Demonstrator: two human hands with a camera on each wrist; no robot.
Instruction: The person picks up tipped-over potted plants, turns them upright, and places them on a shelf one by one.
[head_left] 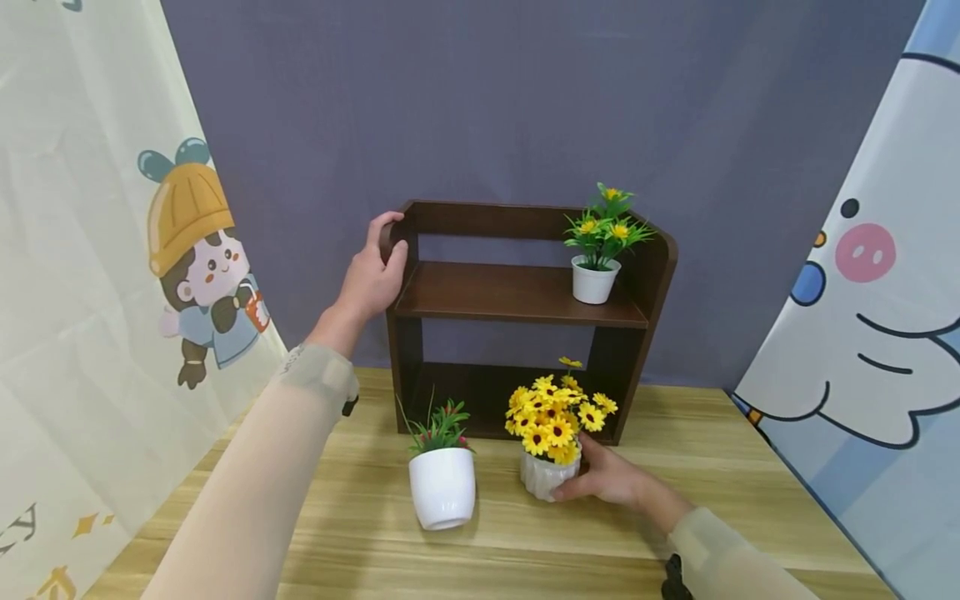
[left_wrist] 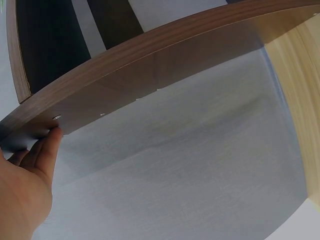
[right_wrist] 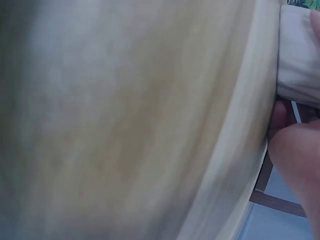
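My left hand (head_left: 372, 279) grips the upper left side panel of a dark brown wooden shelf (head_left: 495, 290), thumb on the inner side. In the left wrist view its fingers (left_wrist: 49, 150) lie against the outer face of that panel. Low in front of the shelf, my right hand (head_left: 613, 479) holds a ribbed whitish pot of yellow flowers (head_left: 551, 425) from its right side, thumb near the base. The right wrist view catches only the pale pot (right_wrist: 297, 57) and part of the hand at its right edge; much of that view is blurred.
A white pot with a green plant (head_left: 442, 487) stands on the wood-grain table (head_left: 360, 517), left of the yellow flowers. On the upper shelf board, at the right, sits a small white pot with yellow-flowered greenery (head_left: 594, 279). Printed cloths hang on both sides, with a grey-purple curtain (head_left: 480, 100) behind.
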